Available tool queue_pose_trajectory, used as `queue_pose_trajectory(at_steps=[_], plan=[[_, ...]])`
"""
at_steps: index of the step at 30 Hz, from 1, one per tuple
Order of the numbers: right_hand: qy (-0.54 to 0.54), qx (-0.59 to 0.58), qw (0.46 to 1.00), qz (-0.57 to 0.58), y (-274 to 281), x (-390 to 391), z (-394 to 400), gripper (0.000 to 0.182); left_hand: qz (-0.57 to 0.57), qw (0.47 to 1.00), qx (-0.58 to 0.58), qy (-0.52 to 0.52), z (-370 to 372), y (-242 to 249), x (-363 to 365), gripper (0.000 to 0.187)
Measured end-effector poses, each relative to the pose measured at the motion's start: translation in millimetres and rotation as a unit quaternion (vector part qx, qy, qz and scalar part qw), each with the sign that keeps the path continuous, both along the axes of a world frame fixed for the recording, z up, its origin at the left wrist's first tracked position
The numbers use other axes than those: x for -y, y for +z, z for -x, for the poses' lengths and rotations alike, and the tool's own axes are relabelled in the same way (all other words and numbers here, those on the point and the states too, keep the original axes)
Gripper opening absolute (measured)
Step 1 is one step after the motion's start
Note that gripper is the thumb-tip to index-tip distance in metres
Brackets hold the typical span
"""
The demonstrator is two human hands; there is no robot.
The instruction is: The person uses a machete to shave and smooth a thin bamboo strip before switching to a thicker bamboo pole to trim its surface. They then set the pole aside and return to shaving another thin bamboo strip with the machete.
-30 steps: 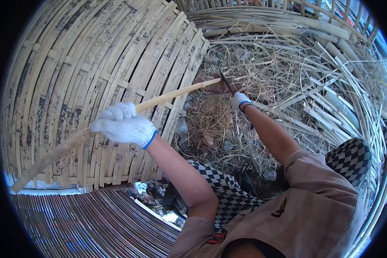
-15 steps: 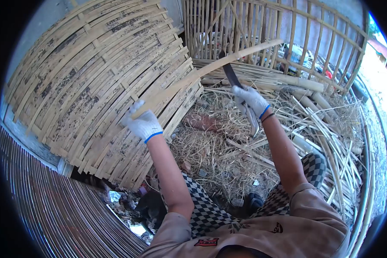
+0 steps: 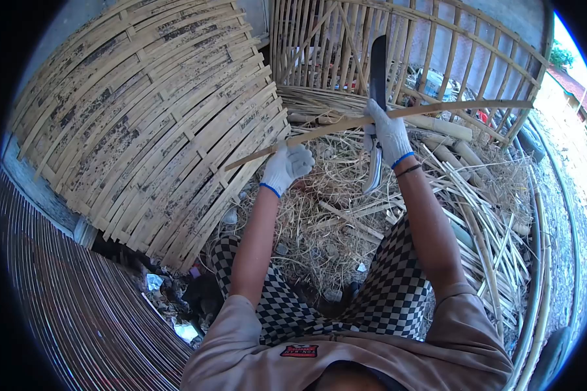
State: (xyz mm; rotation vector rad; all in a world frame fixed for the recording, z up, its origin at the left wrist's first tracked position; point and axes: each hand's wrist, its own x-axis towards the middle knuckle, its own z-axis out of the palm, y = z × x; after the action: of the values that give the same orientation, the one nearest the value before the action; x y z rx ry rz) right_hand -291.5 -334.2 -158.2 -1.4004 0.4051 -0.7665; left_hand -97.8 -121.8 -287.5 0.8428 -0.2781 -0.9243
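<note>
My right hand [image 3: 390,138], in a white glove with a blue cuff, is closed around the handle of a machete [image 3: 378,68]. Its wide dark blade points up and away, and the pale handle end shows below the fist. A long, thin bamboo strip [image 3: 332,128] runs across both hands, passing at the right thumb and fingers, which seem to pinch it too. Under the strip's left part is my gloved left hand [image 3: 285,169]. Its fingers are loosely apart, and the thumb side touches or nearly touches the strip.
A large woven bamboo panel [image 3: 150,124] leans at the left. Behind stands a bamboo slat fence [image 3: 346,45]. Shavings [image 3: 326,176] cover the ground before my knees. Split bamboo pieces [image 3: 489,241] lie at the right, and a dark ribbed surface [image 3: 78,306] fills the lower left.
The bamboo strip has moved right and turned flatter, its end leaving the left hand's grip. The left hand shifted right and loosened. The machete swung upright, and the right hand now meets the strip.
</note>
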Motion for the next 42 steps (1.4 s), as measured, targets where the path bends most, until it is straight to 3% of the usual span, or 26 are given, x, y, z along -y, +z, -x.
queue_pose_trajectory(at_steps=[3, 4, 6, 8, 10, 13, 16, 19, 21, 22, 25, 29, 33, 34, 37, 38, 41, 42], plan=[[0.009, -0.024, 0.999, 0.023, -1.5, 0.8, 1.7, 0.043, -0.251, 0.931, 0.239, -0.111, 8.2, 20.5, -18.3, 0.062], [0.000, -0.020, 0.998, 0.066, -3.9, 2.7, -0.2, 0.042, -0.309, 0.896, 0.316, -0.042, 21.9, 46.4, -18.3, 0.057], [0.021, -0.033, 0.995, 0.092, 0.1, -0.3, -0.9, 0.045, -0.284, 0.828, 0.474, 0.088, 27.4, 76.4, -9.8, 0.045], [0.033, -0.048, 0.992, 0.115, 4.1, -7.6, -3.2, 0.045, -0.197, 0.657, 0.697, 0.209, 39.1, 107.0, 6.2, 0.042], [0.052, -0.061, 0.988, 0.133, 6.2, -12.7, -8.2, 0.046, -0.173, 0.623, 0.742, 0.177, 48.4, 127.2, 25.3, 0.044], [0.081, -0.062, 0.986, 0.133, 7.1, -24.0, -12.1, 0.049, -0.267, 0.628, 0.731, -0.030, 67.6, 155.3, 42.4, 0.042], [0.075, -0.052, 0.986, 0.143, 5.8, -21.4, -19.2, 0.051, -0.289, 0.648, 0.702, -0.062, 61.2, 149.4, 49.6, 0.036], [0.110, -0.004, 0.988, 0.104, 5.7, -20.9, -18.9, 0.053, -0.287, 0.683, 0.670, -0.032, 50.8, 142.5, 47.5, 0.028], [0.147, 0.039, 0.987, 0.050, 6.4, -22.8, -18.0, 0.054, -0.237, 0.725, 0.642, 0.072, 40.1, 143.4, 41.7, 0.022], [0.155, 0.007, 0.988, 0.024, 3.4, -20.4, -19.2, 0.049, -0.211, 0.742, 0.624, 0.125, 34.1, 145.2, 36.7, 0.021], [0.154, -0.017, 0.987, -0.045, -6.1, -13.3, -24.2, 0.042, -0.171, 0.744, 0.608, 0.221, 3.3, 164.3, 19.0, 0.017], [0.209, 0.038, 0.936, -0.282, -43.9, 10.5, -51.9, 0.015, -0.097, 0.738, 0.599, 0.295, -30.4, 190.0, 1.4, 0.019], [0.192, 0.017, 0.939, -0.285, -40.7, 10.5, -51.4, 0.010, -0.057, 0.729, 0.592, 0.339, -51.1, 203.6, -3.8, 0.020], [0.222, 0.052, 0.944, -0.239, -37.2, 10.0, -47.3, 0.013, -0.050, 0.729, 0.590, 0.344, -54.9, 203.7, -3.6, 0.021], [0.099, 0.114, 0.945, -0.291, -30.6, -15.0, -51.8, 0.017, -0.065, 0.732, 0.577, 0.355, -66.9, 197.8, -2.7, 0.024], [0.172, 0.099, 0.933, -0.300, -33.2, -17.2, -49.4, 0.017, -0.076, 0.734, 0.572, 0.357, -73.1, 196.4, -1.3, 0.026], [0.224, 0.070, 0.887, -0.397, -50.8, -31.8, -62.0, 0.013, 0.000, 0.790, 0.493, 0.365, -90.4, 194.9, 2.1, 0.024], [0.260, 0.095, 0.934, -0.227, -78.8, -16.9, -79.1, 0.013, -0.004, 0.800, 0.475, 0.366, -91.5, 197.3, 1.2, 0.026]])
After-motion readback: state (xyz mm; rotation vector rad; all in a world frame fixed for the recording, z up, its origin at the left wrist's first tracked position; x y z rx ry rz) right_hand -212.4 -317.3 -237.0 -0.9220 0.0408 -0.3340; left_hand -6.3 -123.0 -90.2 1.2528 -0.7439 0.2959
